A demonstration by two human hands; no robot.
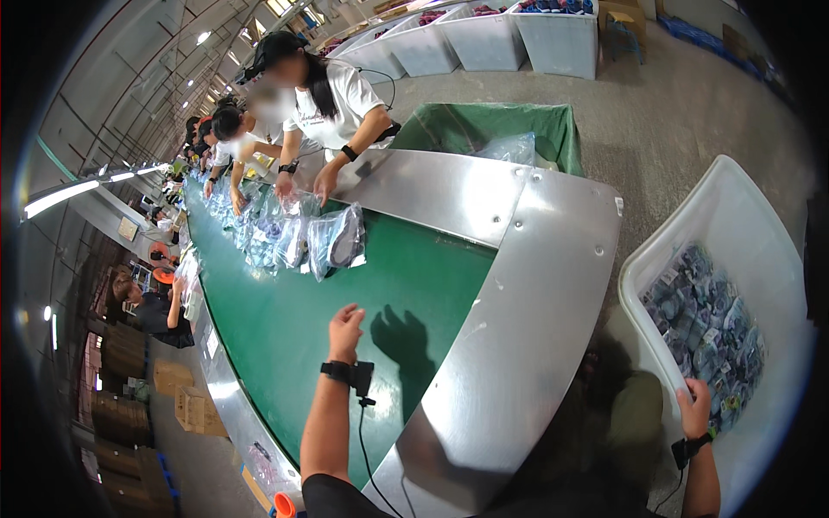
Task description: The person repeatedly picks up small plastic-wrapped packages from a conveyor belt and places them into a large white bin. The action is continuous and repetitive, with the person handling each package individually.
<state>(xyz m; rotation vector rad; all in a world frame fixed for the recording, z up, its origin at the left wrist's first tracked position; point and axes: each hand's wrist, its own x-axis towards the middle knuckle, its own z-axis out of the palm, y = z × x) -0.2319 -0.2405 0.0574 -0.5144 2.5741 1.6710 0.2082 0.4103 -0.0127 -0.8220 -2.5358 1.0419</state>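
My left hand (346, 333) hovers above the green conveyor belt (285, 315) with nothing in it, its fingers loosely bent, and its shadow on the belt shows them apart. Farther up the belt lie several clear plastic bags (335, 240) with grey-blue, slipper-like items inside. On the right, my right hand (693, 408) has its fingers wrapped over the near rim of a large white plastic bin (643, 315). Many bagged blue-grey items (704, 324) fill the bottom of that bin. Each of my wrists wears a black strap with a small device and a cable.
A wide metal ledge (527, 293) rounds the belt's end. Co-workers (337, 108) reach over the bags at the far side. Behind the ledge stands a green-lined bin (553, 129); white tubs (557, 43) line the back. Cardboard boxes (197, 410) sit at left, and an orange-rimmed tube (285, 503) nearby.
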